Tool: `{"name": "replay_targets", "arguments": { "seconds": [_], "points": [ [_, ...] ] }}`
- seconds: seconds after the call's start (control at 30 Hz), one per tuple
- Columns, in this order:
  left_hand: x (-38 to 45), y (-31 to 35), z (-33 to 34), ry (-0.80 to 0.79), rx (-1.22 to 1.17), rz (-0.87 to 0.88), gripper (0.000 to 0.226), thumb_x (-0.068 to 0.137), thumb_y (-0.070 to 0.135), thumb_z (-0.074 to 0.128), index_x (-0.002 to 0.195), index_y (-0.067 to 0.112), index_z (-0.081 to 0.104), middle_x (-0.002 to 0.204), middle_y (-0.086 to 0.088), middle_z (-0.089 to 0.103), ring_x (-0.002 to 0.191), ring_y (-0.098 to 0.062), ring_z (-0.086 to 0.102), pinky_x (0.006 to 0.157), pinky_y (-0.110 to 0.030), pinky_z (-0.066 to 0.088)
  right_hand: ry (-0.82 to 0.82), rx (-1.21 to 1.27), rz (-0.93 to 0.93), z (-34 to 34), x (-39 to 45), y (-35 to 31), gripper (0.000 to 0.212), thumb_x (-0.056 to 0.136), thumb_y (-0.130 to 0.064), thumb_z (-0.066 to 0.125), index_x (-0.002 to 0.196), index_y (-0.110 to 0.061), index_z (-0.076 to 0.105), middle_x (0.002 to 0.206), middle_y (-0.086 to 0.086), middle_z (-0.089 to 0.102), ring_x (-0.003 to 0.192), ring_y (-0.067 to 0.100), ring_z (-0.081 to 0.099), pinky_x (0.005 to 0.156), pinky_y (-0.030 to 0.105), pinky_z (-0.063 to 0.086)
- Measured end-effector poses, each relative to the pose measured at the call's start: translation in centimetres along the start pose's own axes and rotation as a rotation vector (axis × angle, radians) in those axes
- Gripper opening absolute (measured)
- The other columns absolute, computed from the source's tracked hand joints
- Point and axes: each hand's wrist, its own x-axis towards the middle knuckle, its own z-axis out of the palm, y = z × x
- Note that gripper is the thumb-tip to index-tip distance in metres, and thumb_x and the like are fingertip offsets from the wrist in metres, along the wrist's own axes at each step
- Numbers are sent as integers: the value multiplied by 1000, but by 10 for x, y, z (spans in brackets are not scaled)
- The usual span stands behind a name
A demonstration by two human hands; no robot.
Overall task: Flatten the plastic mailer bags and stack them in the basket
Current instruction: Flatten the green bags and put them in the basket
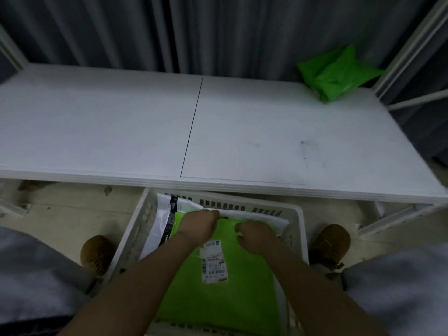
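Head view: at six o'clock the white basket (299, 229) holds a flattened green mailer (218, 294) lying atop a white mailer (160, 221). The left hand (201, 225) and right hand (254, 236) both curl over the green mailer's far edge, seemingly pinching it. At one o'clock a crumpled green bag (335, 73) waits on the table (121, 122), unflattened, so judging by this, at least one remains.

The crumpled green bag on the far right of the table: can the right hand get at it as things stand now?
Probably yes, once freed. The right hand is gripping the green mailer in the basket; nothing lies on the table before the crumpled green bag.
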Motion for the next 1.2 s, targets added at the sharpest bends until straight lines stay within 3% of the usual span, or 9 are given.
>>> {"name": "replay_targets", "arguments": {
  "seconds": [0.1,0.27,0.53,0.9,1.2],
  "points": [
    [-1,23,-38,137,-17,16,25,99,22,37,116,16,55,103,-9,66,88,-30,62,66,-32,45,127,37,23,-35,-20,-1,38,98,-28,46,133,-15,51,131,12,56,117,29,53,92,35,44],
    [8,60,-100,331,-45,29,25,98,24,39,115,15,56,106,-6,65,93,-27,61,72,-32,45,351,99,65,-91,-52,9,30,94,-27,48,119,-18,62,119,8,63,107,26,58,85,33,46],
    [38,117,-188,538,-107,83,29,99,25,40,120,17,58,112,-4,63,96,-23,60,72,-31,47,580,134,144,-177,-84,46,31,96,-32,48,124,-22,58,130,6,49,112,26,53,87,35,47],
    [134,163,-250,578,-157,83,27,98,24,40,115,16,60,109,-6,64,93,-26,60,77,-35,52,737,411,193,-246,-69,131,22,92,-25,52,107,-20,67,106,-1,66,92,19,61,82,30,50],
    [234,177,-257,544,-275,68,28,96,21,41,117,17,59,105,-6,67,97,-28,60,80,-36,51,770,434,257,-273,-9,207,21,91,-23,53,106,-21,67,101,-1,66,93,20,61,78,28,48]
  ]
}}
